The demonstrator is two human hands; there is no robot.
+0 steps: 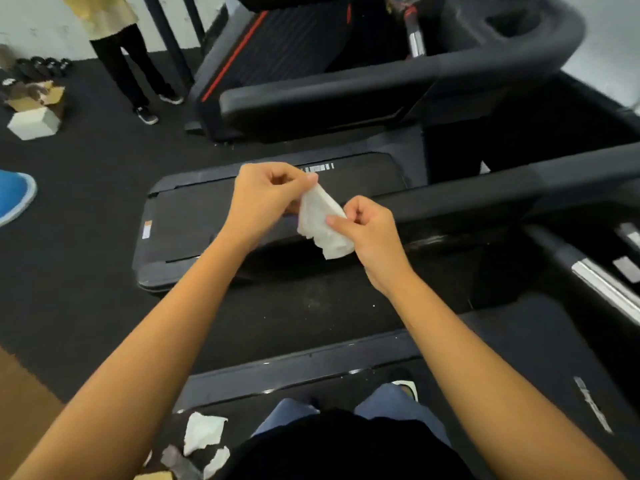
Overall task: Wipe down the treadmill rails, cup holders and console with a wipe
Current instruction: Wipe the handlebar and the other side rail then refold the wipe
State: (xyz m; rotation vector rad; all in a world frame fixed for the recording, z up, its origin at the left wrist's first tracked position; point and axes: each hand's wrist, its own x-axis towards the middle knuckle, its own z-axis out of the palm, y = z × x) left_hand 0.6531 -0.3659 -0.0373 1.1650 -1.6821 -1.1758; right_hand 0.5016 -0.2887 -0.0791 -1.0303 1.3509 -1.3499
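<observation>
Both hands' fingers [313, 178] pinched on white wipe [323, 225], stretched between left hand [266, 195] and right hand [372, 233].

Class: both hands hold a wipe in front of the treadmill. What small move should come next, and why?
Probably finish pulling the wipe open flat. The left hand pinches its top corner and the right hand its side, yet it hangs crumpled, touching nothing. The rail lies just beyond it, not yet wiped.
</observation>
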